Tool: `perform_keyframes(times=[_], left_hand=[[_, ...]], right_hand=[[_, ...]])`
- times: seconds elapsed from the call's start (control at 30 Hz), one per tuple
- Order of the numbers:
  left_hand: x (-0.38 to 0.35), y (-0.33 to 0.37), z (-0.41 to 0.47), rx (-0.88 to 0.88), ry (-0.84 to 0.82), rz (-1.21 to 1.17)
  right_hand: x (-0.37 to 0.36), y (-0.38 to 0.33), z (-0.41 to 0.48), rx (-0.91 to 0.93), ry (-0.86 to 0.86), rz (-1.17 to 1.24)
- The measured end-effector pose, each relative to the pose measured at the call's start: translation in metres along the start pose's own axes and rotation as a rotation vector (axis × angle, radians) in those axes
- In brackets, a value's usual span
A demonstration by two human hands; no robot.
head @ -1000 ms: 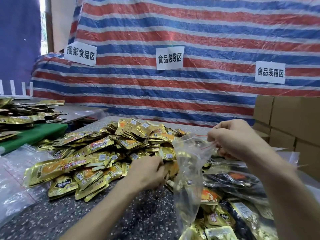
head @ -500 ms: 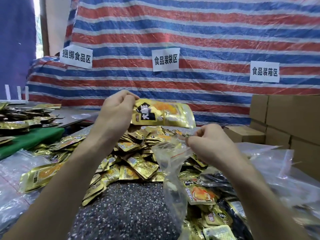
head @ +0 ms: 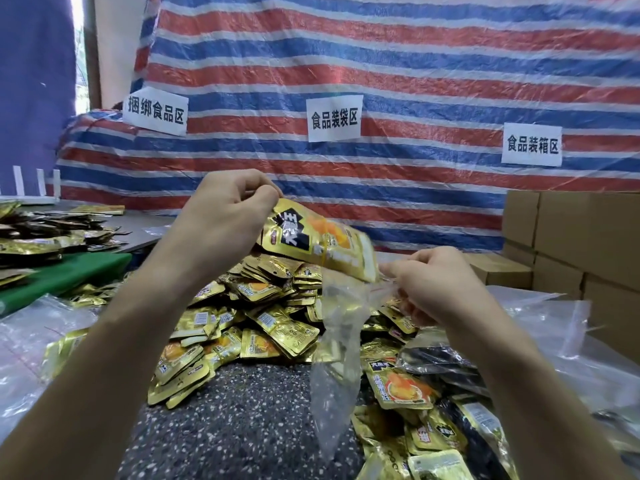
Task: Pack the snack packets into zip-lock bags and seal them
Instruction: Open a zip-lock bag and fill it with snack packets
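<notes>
Snack packets (head: 263, 306) lie in a gold heap on the speckled surface (head: 235, 427), behind and below both hands. The zip-lock bag (head: 337, 358) hangs limp in front of the heap. Its mouth is held up at the right by the right hand (head: 429, 282), whose fingers (head: 393, 271) pinch the rim by the red zip strip.

1 packet (head: 318, 240) is in the air. The left hand (head: 225, 216), up and to the left of the mouth, has its fingers (head: 266, 195) curled on the packet's upper left corner. The packet's long axis slopes down to the right, with its low corner right at the bag's mouth. The mouth looks barely parted, so the slide in probably needs it wider.

0.5 s earlier the packet was higher, nearly level and clear of the mouth. It has since tipped and dropped towards it.
</notes>
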State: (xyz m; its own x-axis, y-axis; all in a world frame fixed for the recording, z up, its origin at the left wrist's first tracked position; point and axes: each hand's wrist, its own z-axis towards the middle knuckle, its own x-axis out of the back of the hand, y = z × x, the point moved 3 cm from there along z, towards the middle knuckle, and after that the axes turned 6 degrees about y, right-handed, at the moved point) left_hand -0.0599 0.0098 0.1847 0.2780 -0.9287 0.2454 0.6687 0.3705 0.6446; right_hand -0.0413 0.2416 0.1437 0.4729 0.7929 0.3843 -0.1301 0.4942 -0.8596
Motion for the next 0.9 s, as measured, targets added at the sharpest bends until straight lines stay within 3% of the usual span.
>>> perform_keyframes(times=[0.17,0.37,0.47,0.57,0.7,0.83,0.9], left_hand=[[-0.012,0.004,-0.005,-0.011,-0.152,0.036],[-0.038,0.006,-0.014,-0.030,-0.390,0.106],[-0.045,-0.001,-0.018,0.019,-0.419,0.164],[-0.055,-0.009,-0.022,0.060,-0.312,0.266],[-0.059,-0.014,-0.022,0.125,-0.292,0.271],[-0.055,-0.027,-0.018,0.198,-0.426,0.331],[-0.051,-0.035,-0.015,0.221,-0.404,0.350]], right_hand=[[-0.004,-0.003,-0.001,0.011,-0.019,-0.009],[-0.020,-0.009,-0.004,0.169,0.081,-0.207],[-0.022,-0.013,-0.008,0.142,-0.006,-0.035],[-0.026,-0.020,-0.016,0.093,-0.127,0.207],[-0.020,-0.026,-0.019,0.038,-0.100,0.450],[-0.016,-0.022,-0.017,0.020,-0.074,0.445],[-0.016,-0.018,-0.013,0.049,-0.024,0.372]])
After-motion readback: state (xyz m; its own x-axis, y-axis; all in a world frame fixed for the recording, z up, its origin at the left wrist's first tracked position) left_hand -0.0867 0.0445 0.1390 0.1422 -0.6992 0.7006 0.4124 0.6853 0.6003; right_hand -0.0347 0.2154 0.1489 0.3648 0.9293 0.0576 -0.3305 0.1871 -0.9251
